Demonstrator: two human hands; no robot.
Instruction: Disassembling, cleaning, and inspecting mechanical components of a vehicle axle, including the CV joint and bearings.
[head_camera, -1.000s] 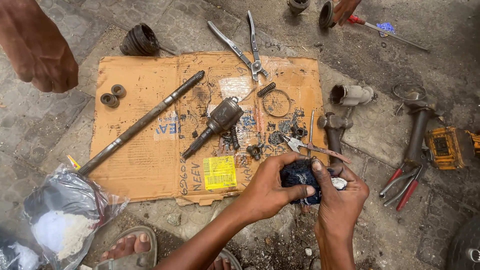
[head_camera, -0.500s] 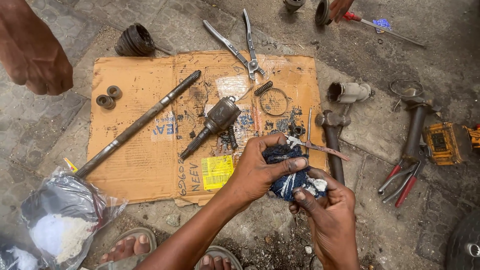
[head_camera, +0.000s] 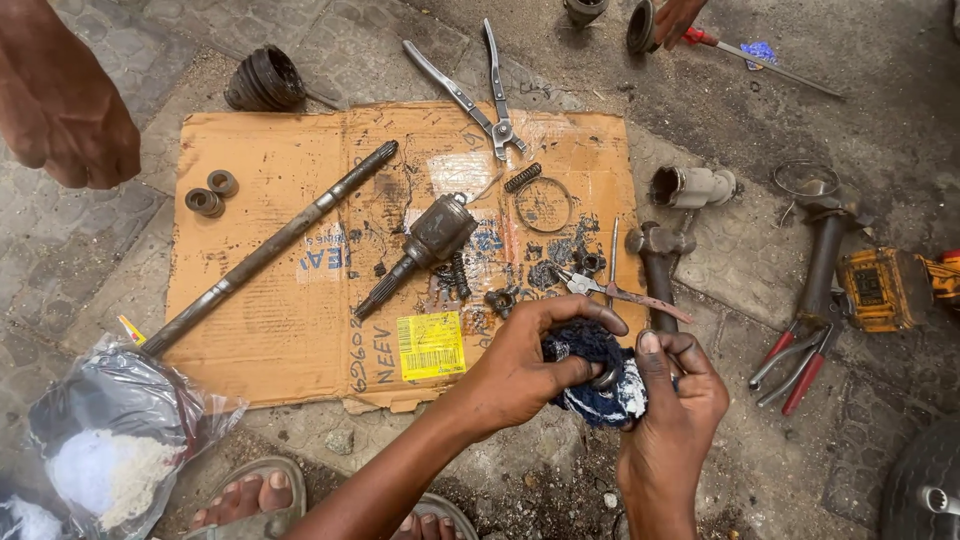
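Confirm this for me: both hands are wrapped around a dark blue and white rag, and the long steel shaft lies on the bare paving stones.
Not quite. Both hands, the left hand and the right hand, do hold the dark blue and white rag, but the long steel shaft lies diagonally on the flattened cardboard sheet, not on bare paving. The head view shows this.

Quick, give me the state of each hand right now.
Left hand: closed on the dark blue rag.
Right hand: closed around the same rag, thumb pressing on it; a small metal part shows inside.
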